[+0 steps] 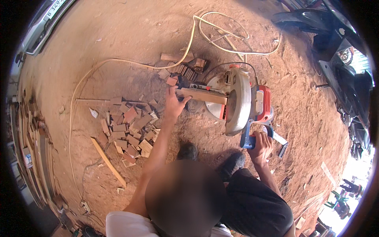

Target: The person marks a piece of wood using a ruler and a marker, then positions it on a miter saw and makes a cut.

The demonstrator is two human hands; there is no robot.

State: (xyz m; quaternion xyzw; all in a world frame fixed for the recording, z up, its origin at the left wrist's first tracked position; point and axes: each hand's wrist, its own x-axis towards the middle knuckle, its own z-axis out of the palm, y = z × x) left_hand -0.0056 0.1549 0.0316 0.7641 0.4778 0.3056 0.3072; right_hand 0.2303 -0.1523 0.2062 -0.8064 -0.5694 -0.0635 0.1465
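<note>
A miter saw [239, 98] with a round silver blade guard and a red motor housing stands on the dirt ground in front of me. My right hand [261, 147] is wrapped round its blue handle [247, 136]. Across the saw's base lies a narrow wooden board [205, 96], its right end at the blade guard. My left hand [176, 103] grips the board's left end, thumb on the near edge and fingers toward the far side. The guard hides the blade's lower part, so I cannot tell whether it touches the wood.
Cut wood pieces [128, 130] lie heaped at the left; more blocks [185, 73] sit behind the saw. A pale cable [114, 60] loops over the dirt. Long planks [33, 150] line the far left. A motorcycle [339, 59] stands at the right, a car [43, 29] at the upper left.
</note>
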